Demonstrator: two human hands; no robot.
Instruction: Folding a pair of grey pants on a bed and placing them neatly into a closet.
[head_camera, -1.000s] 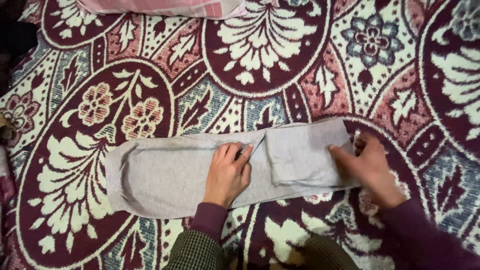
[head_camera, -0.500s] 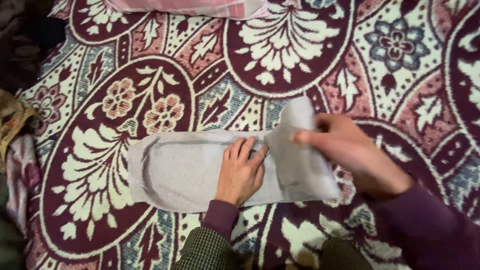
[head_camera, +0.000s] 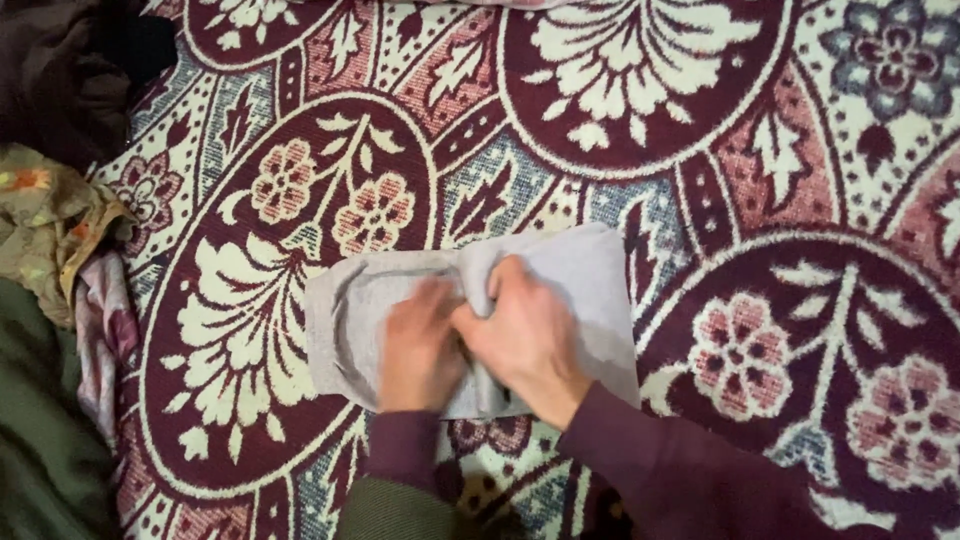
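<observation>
A grey knit garment (head_camera: 585, 285) lies folded on a patterned carpet (head_camera: 300, 200), in a much shorter shape than before. My left hand (head_camera: 418, 345) rests flat on its middle, blurred by motion. My right hand (head_camera: 525, 335) lies right beside it, fingers curled around a fold of the grey cloth and pressing it down onto the layer below. The two hands touch each other. Dark maroon sleeves cover both wrists.
A heap of other clothes, olive, pink and dark, lies at the left edge (head_camera: 50, 230). The carpet has large maroon, cream and blue flower medallions all around the garment.
My right hand has carried the garment's right end over to the left and laid it on the middle. The garment is now about half as long. The view has shifted right.
</observation>
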